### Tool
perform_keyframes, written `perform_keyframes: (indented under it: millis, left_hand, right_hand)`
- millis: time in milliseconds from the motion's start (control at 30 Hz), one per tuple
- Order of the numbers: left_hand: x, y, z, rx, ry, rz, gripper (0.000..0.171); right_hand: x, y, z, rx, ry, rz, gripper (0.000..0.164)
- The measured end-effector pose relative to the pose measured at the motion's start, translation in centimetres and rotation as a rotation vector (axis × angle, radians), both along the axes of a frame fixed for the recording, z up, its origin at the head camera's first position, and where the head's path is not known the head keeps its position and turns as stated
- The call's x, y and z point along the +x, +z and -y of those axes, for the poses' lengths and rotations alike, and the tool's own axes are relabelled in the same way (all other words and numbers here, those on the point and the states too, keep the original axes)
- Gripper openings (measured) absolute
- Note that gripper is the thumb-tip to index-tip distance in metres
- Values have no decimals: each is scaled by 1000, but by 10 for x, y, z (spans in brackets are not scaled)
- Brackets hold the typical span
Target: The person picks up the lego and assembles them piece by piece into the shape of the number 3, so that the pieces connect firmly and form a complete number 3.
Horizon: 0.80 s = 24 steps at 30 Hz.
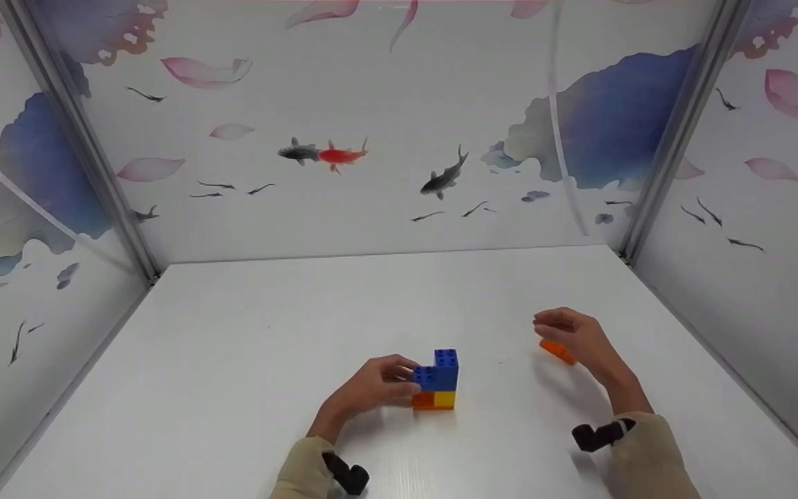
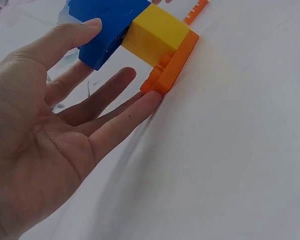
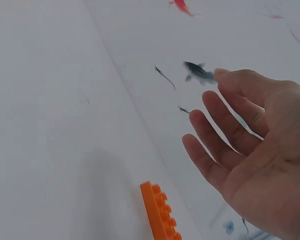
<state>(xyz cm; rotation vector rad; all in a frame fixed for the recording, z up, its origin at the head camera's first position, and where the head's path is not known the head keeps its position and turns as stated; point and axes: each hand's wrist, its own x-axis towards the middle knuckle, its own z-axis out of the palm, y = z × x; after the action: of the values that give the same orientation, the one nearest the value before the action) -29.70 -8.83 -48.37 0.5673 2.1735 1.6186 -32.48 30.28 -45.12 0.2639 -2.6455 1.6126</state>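
A small stack of toy building bricks (image 1: 445,378) stands on the table in the head view. Its base is a flat orange brick (image 2: 179,62), with a yellow brick (image 2: 155,34) on it and blue bricks (image 2: 112,25) on top, stepped up at the right. My left hand (image 1: 375,382) holds the stack from its left side. In the left wrist view the thumb lies on the blue part, and a lower finger touches the orange base. My right hand (image 1: 575,339) hovers by a loose orange brick (image 1: 557,351), its fingers loosely bent and holding nothing; the right wrist view shows a gap between them.
The white table (image 1: 233,333) is bounded by a back wall (image 1: 385,229) and side walls printed with fish and petals. Metal posts (image 1: 676,138) stand at the back corners. A black wrist device (image 1: 347,474) sits on each sleeve.
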Motion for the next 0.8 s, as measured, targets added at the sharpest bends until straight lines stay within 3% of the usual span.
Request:
perform_keyframes:
  millis: [233,800]
  left_hand:
    - [-1,0,-3,-7,10,10,39]
    - [1,1,-2,26,10,32,43]
  right_hand:
    - [0,-12,-35,67,-104,65,58]
    - [3,-35,-52,42,-134,220,67]
